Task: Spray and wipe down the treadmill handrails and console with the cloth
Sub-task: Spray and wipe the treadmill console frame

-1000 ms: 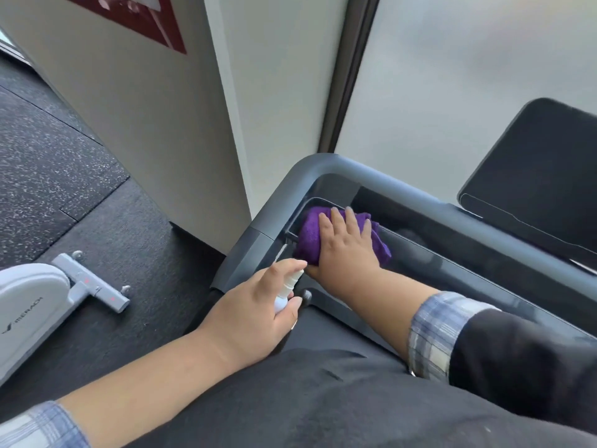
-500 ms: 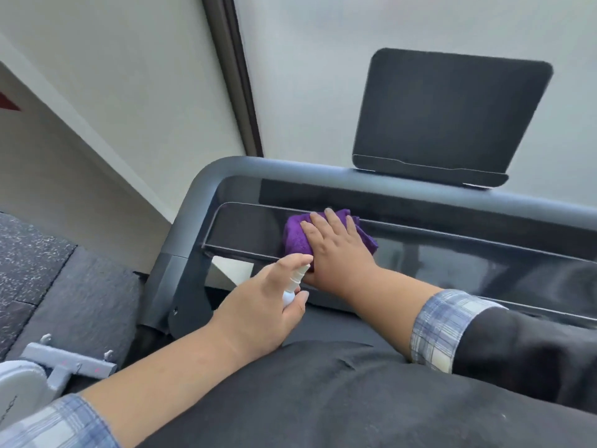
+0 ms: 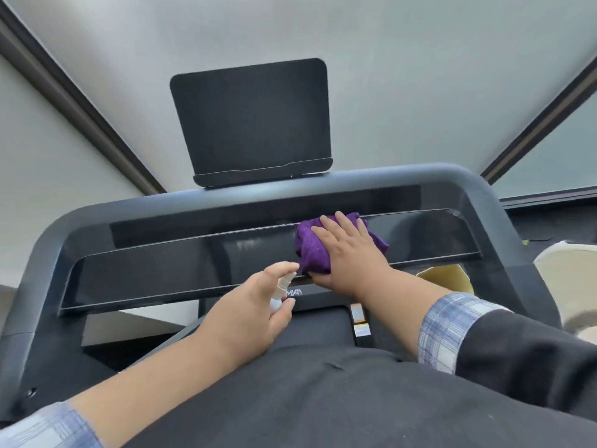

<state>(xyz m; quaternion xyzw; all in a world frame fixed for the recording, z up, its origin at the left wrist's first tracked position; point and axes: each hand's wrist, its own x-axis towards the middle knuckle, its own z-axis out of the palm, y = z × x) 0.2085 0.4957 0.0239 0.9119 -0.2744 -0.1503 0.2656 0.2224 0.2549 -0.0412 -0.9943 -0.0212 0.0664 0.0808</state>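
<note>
- Right hand (image 3: 347, 253) pressing flat on bunched purple cloth (image 3: 311, 250), against glossy console panel (image 3: 181, 266).
- Left hand (image 3: 248, 313) clutching small spray bottle (image 3: 281, 291), just below-left of cloth.
- Soft, light, likely bunching; best pinned under palm.

Left hand (image 3: 245, 313) curled round a small spray bottle (image 3: 281, 291), forefinger arched over the top, thumb apparently tucked behind, though hidden. Left forearm bare, running in from 7 o'clock, checked cuff pushed back near the frame corner. Right hand (image 3: 347, 253) laid flat, fingers straight and slightly spread toward 11 o'clock, pressing a purple cloth (image 3: 315, 250). Right forearm entering from 4 o'clock, checked cuff under a dark sleeve.
</note>
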